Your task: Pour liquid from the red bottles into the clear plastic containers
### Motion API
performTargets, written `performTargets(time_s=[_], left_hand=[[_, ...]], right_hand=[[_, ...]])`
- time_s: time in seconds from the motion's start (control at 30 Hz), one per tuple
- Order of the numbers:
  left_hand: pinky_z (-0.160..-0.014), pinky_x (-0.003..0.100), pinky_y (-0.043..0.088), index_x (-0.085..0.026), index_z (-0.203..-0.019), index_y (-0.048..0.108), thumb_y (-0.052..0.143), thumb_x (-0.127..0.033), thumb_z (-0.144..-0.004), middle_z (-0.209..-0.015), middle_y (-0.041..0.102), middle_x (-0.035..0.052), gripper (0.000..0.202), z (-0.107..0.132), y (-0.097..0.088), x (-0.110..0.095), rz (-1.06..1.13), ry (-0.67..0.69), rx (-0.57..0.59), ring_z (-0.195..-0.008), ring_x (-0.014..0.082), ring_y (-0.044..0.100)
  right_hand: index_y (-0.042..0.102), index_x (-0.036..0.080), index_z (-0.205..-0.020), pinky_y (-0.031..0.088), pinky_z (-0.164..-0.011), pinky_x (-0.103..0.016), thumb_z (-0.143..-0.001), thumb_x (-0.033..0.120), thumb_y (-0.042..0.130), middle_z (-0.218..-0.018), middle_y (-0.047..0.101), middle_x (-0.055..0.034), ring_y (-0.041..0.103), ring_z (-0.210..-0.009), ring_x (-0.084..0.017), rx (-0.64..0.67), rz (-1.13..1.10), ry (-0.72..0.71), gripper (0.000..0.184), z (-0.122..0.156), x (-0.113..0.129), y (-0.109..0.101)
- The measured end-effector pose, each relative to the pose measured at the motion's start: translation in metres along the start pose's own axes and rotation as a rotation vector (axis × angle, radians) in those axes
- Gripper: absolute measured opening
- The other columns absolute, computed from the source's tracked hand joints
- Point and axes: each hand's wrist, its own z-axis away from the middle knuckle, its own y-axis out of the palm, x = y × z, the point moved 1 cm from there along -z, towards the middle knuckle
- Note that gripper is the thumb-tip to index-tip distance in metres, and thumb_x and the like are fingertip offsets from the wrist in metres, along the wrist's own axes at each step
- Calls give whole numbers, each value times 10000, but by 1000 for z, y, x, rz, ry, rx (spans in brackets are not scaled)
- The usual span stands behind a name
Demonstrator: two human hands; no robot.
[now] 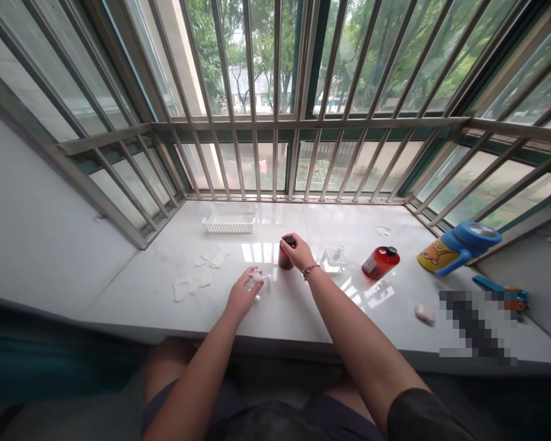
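My left hand (243,295) is closed around a small clear bottle (259,280) resting on the white sill (294,312). Just beyond it, my right hand (298,251) grips the black cap of an upright dark red bottle (283,257); a bracelet sits on that wrist. To the right of this hand stands a clear glass bottle (333,260). Farther right, a second red bottle (380,262) with a black cap lies on its side.
A white mesh basket (230,218) sits at the back near the window bars. Crumpled clear wrappers (193,278) lie to the left. A yellow and blue toy flashlight (459,246), a small white lump (425,314) and a blue tool (500,288) lie on the right.
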Motion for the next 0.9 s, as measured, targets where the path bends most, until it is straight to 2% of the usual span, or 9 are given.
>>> performTargets(time_s=[0.17, 0.3, 0.43, 0.6, 0.7, 0.9], left_hand=[[-1275, 492, 413, -275, -1208, 787, 717, -474, -940, -1527, 650, 78, 342, 8, -12, 7, -17, -2, -18, -1447, 313, 594], [-1280, 478, 400, -251, -1264, 764, 668, -531, -982, -1546, 614, 114, 408, 9, -10, 11, -3, 50, -7, -1455, 300, 574], [-1299, 486, 369, -255, -1320, 728, 609, -572, -1026, -1592, 565, 120, 448, 11, -9, 13, -13, 91, 10, -1484, 297, 541], [-1314, 521, 341, -257, -1374, 698, 543, -585, -1063, -1644, 513, 123, 477, 12, -13, 16, -3, 138, 57, -1518, 310, 502], [-1308, 524, 353, -267, -1371, 704, 540, -598, -1062, -1659, 505, 113, 481, 12, -14, 19, 17, 126, 80, -1516, 313, 503], [-1241, 481, 452, -270, -1295, 741, 574, -614, -1038, -1658, 513, 93, 461, 13, -12, 20, 51, 71, 48, -1457, 312, 566]], right_hand=[[730, 265, -1095, 567, -930, -368, -951, 526, 631, -1117, 778, -37, 715, -1015, -233, 9, -57, -53, 315, 65, 4, -8], [745, 270, -1083, 551, -968, -400, -978, 497, 644, -1120, 771, -61, 714, -1057, -260, -13, -66, -82, 269, 128, 2, -36], [743, 278, -1099, 542, -980, -412, -1000, 459, 652, -1130, 758, -64, 702, -1085, -269, -129, -31, -92, 225, 172, -9, -68], [740, 271, -1093, 543, -962, -406, -1005, 462, 656, -1121, 749, -60, 696, -1065, -261, -256, 46, -60, 226, 192, -19, -86], [739, 264, -1079, 540, -961, -404, -1008, 460, 649, -1104, 747, -61, 694, -1056, -256, -281, 48, -69, 227, 191, -18, -84], [742, 256, -1074, 545, -946, -407, -1007, 447, 645, -1084, 745, -69, 693, -1045, -259, -338, 36, -77, 224, 185, -13, -74]])
